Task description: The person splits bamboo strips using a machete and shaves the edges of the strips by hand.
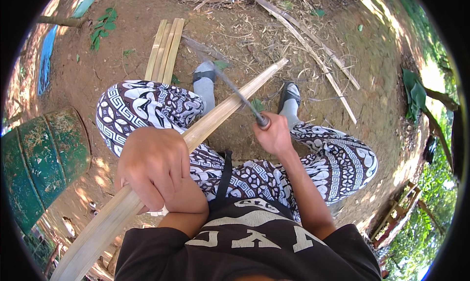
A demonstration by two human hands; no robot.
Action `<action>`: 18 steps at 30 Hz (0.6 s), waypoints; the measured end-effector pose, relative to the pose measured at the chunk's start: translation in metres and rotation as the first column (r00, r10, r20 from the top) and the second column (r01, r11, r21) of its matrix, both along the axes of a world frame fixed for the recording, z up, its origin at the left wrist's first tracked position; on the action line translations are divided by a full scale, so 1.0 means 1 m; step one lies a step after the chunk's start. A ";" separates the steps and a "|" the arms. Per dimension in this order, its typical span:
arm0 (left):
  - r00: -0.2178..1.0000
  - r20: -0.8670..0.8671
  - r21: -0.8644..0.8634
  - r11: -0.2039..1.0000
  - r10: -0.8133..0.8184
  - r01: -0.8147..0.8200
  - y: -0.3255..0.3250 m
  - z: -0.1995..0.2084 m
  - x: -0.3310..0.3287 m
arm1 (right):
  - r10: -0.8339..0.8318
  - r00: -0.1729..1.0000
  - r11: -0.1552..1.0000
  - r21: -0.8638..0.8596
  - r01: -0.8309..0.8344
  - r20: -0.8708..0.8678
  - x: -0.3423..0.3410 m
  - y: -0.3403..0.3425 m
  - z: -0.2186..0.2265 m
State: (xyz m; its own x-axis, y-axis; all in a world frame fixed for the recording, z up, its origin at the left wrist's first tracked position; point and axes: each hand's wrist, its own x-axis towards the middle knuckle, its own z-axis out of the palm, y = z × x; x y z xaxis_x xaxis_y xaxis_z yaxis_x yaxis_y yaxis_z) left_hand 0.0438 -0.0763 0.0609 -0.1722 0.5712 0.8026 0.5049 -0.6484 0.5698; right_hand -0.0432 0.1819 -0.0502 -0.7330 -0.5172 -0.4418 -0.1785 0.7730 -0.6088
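My left hand (152,166) is closed round a long pale bamboo strip (210,124), which slants from the lower left up to a narrow tip beyond my knees. In my right hand (274,136) I grip a long knife (262,120) by its handle. The thin blade points up and to the left, crossing over the strip between my left hand and the tip. Whether its edge touches the bamboo I cannot tell. My legs, in patterned trousers (147,102), are spread on either side of the strip's far part.
Several cut bamboo strips (168,48) lie side by side beyond my left knee. Longer slats (311,50) and thin shavings (245,33) are scattered over the ground ahead. A rusty green metal drum (49,151) lies at the left, and a blue sheet (46,60) is farther off.
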 end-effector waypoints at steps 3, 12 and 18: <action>0.994 -0.002 -0.045 0.993 -0.112 0.112 0.004 -0.001 -0.001 | 0.058 0.998 0.995 -0.081 -0.060 -0.021 0.003 0.005 -0.016; 1.000 -0.003 -0.003 1.000 -0.024 0.024 -0.011 -0.014 0.010 | -0.110 0.985 0.994 0.006 0.112 -0.135 -0.013 0.017 -0.077; 0.998 -0.036 -0.022 0.999 -0.047 0.047 -0.001 -0.010 0.006 | -0.046 0.987 0.997 0.055 0.055 -0.157 -0.025 0.023 -0.064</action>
